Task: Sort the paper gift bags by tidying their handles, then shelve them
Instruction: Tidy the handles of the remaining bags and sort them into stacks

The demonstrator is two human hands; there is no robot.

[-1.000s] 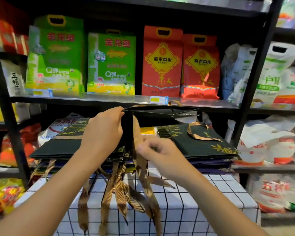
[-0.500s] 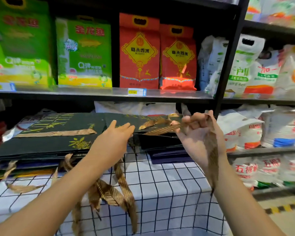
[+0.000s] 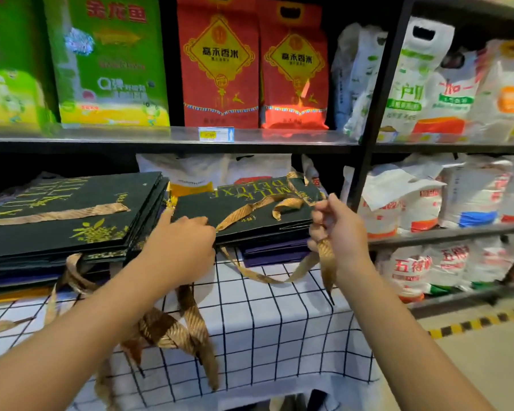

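Nearest us, gold ribbon handles (image 3: 175, 330) dangle in a loose tangle over the front of the black-gridded white tablecloth (image 3: 279, 327), spilling from the left stack of bags (image 3: 72, 221). Above them our left hand (image 3: 181, 247) rests at the near-left corner of the top green gift bag (image 3: 250, 209) on the right-hand stack; its fingers look curled against the bag's edge, though from behind we cannot tell whether they grip it or merely steady it. Our right hand (image 3: 337, 229) is closed around a gold ribbon (image 3: 324, 262), which loops down to the cloth and back up under the bag's near edge, while its tail hangs below the fist. The bag lies flat, gold "MILK DELUXE" lettering upside down to us, with a second ribbon handle (image 3: 267, 203) curled loosely on its face.

We judge the handle-tidying step to be in hand, with shelving not yet begun. Next, we would need to draw the held ribbon in and lay it flat on the bag's face beside the other, keeping the left hand pressing so the stack does not slide.

Behind stands the black shelf rack (image 3: 377, 114), with red rice bags (image 3: 220, 63), green ones (image 3: 110, 60) and white sacks (image 3: 413, 75).
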